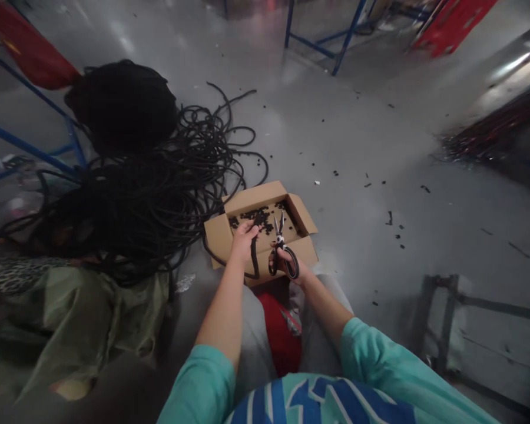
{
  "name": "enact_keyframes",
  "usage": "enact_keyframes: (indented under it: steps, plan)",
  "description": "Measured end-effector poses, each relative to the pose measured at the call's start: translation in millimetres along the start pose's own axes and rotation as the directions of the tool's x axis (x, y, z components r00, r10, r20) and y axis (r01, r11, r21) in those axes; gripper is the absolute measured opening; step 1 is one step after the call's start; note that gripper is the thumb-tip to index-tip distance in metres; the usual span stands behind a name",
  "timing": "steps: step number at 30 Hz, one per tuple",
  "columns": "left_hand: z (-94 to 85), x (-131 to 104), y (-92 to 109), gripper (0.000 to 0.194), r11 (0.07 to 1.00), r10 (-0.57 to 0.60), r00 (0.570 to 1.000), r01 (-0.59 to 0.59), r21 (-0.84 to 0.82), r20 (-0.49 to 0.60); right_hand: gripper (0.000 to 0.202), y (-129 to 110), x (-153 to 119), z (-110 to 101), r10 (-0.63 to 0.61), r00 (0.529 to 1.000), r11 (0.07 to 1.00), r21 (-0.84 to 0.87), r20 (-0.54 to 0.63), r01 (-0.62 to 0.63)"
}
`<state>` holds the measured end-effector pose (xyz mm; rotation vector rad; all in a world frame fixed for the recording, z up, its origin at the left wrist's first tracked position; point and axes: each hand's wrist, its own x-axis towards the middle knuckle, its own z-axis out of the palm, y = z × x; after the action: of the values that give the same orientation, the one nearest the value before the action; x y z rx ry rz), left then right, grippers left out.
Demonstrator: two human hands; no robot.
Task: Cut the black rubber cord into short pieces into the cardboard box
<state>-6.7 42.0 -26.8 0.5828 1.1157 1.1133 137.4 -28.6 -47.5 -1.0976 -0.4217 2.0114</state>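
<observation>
While the right hand's fingers grip scissors by the handles, blades parted beyond the fingertips, the left hand pinches black cord, which hangs below its fingers; black pieces lie just past both hands in a cardboard box.

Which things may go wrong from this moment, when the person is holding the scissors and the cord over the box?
The scissors in the right hand have parted blades near the left hand, so a finger might get nicked.

The black cord loops out beside the tangled pile; it may snag if pulled.

New cut bits could miss the box, as small black pieces lie on the floor around it.
</observation>
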Motion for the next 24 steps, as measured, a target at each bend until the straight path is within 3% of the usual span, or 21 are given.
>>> enact_keyframes:
  steps: [3,6,10,13,24]
  plan:
    - [-2.5,-2,-1,0.027,0.999,0.033,0.999,-0.034,0.039,0.041,0.048,-9,-2,20,-0.053,0.999,0.998,-0.017,-0.014,0.052]
    - [-4.6,-4,1,0.028,0.994,0.060,0.997,-0.064,0.086,0.046,0.051,-25,-1,27,-0.101,0.995,0.983,-0.158,-0.014,0.098]
    - [-9.1,-6,8,0.027,0.984,0.107,0.994,-0.103,0.149,-0.025,0.047,-40,6,18,-0.185,0.980,0.903,-0.380,0.071,0.198]
    - [-9.6,-5,12,0.026,0.978,0.127,0.990,-0.116,0.171,-0.055,0.041,-42,11,6,-0.225,0.973,0.848,-0.482,0.047,0.219]
    - [-5.1,6,10,0.024,0.943,0.134,0.987,-0.101,0.316,-0.086,0.058,-42,25,-14,-0.156,0.984,0.729,-0.661,0.089,0.176]
